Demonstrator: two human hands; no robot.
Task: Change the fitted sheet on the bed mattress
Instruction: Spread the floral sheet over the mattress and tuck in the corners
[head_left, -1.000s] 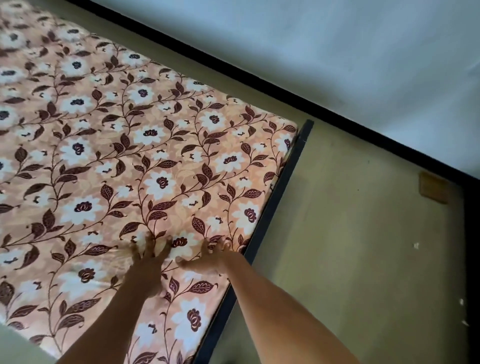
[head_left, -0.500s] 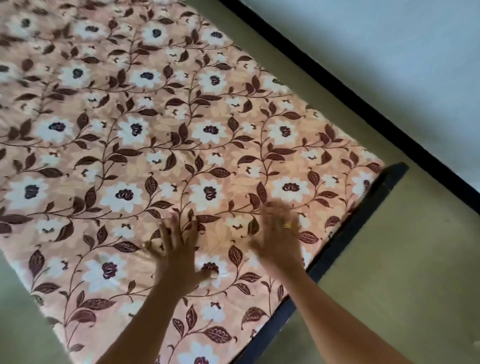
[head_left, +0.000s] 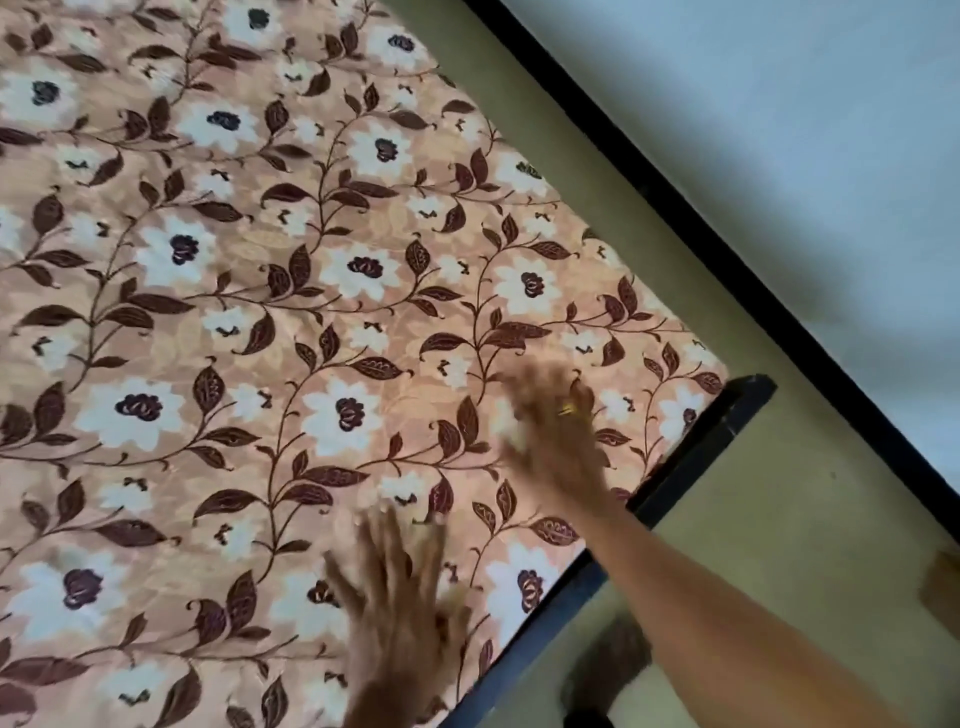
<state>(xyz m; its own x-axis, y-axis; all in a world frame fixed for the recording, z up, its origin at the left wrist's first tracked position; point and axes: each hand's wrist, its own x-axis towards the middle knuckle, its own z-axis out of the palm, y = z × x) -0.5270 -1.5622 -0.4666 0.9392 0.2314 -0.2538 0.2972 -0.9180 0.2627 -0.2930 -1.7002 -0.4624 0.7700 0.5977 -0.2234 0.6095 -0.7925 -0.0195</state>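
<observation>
A peach fitted sheet (head_left: 291, 291) with white flowers and dark brown leaves lies flat over the mattress and fills most of the view. A dark blue mattress edge (head_left: 691, 462) shows along its right side. My left hand (head_left: 400, 608) is spread flat on the sheet near the bottom, fingers apart and blurred by motion. My right hand (head_left: 556, 431), with a gold ring on one finger, is spread on the sheet closer to the right edge. Neither hand holds any fabric.
An olive floor (head_left: 779, 519) runs beside the mattress on the right. A black skirting strip (head_left: 727, 249) meets a pale wall (head_left: 779, 130). A brown block (head_left: 943, 592) sits at the right border and a dark blurred shape (head_left: 608, 670) lies on the floor by my right arm.
Both hands have slid across the sheet with fingers spread, the right one toward the mattress corner. The view has swung closer, so the sheet looks larger.
</observation>
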